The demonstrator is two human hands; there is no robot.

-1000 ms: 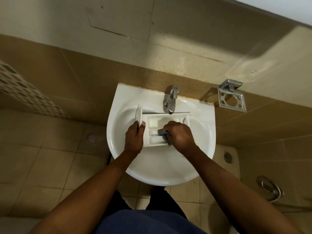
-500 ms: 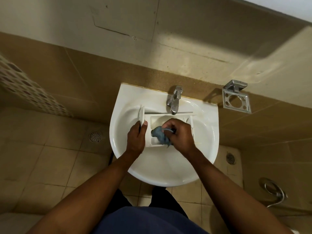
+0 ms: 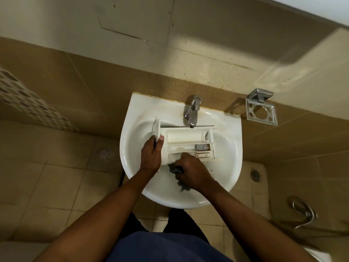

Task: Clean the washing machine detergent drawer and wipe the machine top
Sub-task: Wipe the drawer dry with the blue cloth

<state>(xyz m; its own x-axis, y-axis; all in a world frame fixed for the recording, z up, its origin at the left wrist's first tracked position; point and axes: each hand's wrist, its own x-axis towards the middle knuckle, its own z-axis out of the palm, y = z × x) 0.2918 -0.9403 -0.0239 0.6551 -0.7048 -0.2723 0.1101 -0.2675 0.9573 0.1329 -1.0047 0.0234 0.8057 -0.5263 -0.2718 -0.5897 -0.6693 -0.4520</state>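
The white detergent drawer (image 3: 187, 140) lies across the bowl of a white wash basin (image 3: 229, 148), its front panel to the left and its compartments facing up. My left hand (image 3: 152, 155) grips that front panel end. My right hand (image 3: 190, 172) sits at the drawer's near edge, closed on a grey-blue cloth (image 3: 182, 186) that hangs below the fist into the bowl. A small grey insert (image 3: 202, 147) shows in the middle compartment on the right. The washing machine is out of view.
A chrome tap (image 3: 192, 112) stands at the back of the basin, just above the drawer. A chrome holder (image 3: 261, 108) is fixed to the wall at the right. Floor drains (image 3: 103, 153) lie either side, and a chrome hose (image 3: 303, 210) at lower right.
My right hand with the cloth has moved from inside the drawer's compartments toward me, to the near edge and into the bowl. The left hand keeps its hold on the front panel.
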